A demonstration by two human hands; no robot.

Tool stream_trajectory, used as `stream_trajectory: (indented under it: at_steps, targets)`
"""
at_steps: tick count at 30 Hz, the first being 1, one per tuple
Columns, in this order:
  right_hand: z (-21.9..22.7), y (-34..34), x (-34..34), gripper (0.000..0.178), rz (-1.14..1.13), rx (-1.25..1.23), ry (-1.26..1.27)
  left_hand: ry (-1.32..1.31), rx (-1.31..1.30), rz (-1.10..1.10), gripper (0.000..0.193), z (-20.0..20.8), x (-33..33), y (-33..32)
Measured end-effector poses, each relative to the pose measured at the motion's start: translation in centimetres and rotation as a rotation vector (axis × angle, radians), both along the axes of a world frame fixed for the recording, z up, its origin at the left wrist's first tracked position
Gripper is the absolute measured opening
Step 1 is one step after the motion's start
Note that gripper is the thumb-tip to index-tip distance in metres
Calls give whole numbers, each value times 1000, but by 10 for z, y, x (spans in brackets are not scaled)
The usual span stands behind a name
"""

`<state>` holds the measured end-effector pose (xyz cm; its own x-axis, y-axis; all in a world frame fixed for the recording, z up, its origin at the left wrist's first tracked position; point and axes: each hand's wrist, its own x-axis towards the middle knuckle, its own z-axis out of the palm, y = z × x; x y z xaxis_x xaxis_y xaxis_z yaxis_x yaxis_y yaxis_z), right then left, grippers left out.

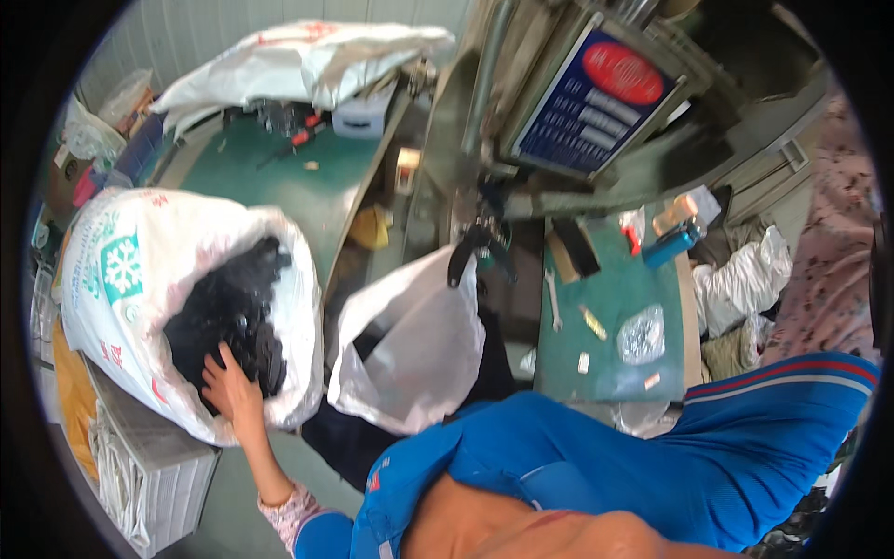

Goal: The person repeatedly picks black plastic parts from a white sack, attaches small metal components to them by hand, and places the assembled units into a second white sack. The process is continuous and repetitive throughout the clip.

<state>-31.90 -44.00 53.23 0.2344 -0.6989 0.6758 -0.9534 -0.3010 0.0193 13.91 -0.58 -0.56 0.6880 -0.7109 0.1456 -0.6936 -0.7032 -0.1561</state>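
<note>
My left hand (233,389) reaches into the mouth of a large white woven sack (126,307) on the left. Its fingers are spread and rest against a heap of small black parts (228,312); nothing shows gripped in them. What exactly the black parts are cannot be made out. My right arm, in a blue sleeve (782,410) and a pink floral cover (824,252), bends up along the right rim, and its hand is out of the picture. Before my lap a second white bag (419,359) stands with its mouth open.
A machine with a blue sign plate (596,98) rises ahead, with black pieces (482,250) at its working point. On the green table (549,363) to the right lie a wrench (554,300), a blue bottle (670,244) and a clear plastic bag (643,335). Another white sack (307,70) lies at the back left.
</note>
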Motion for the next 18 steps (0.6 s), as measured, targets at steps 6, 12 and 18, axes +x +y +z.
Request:
stream_trajectory:
  at_steps: [6, 12, 18]
  targets:
    - [-42, 24, 10, 24, 54, 126, 166, -6, -39, -38, 86, 1, -1, -6]
    - [-73, 54, 16, 23, 133, 206, 255, 68, -60, -85, 99, 6, 0, -4]
    - [-101, 113, 26, 23, 271, 236, 350, 173, -146, -104, 116, 10, -10, 5]
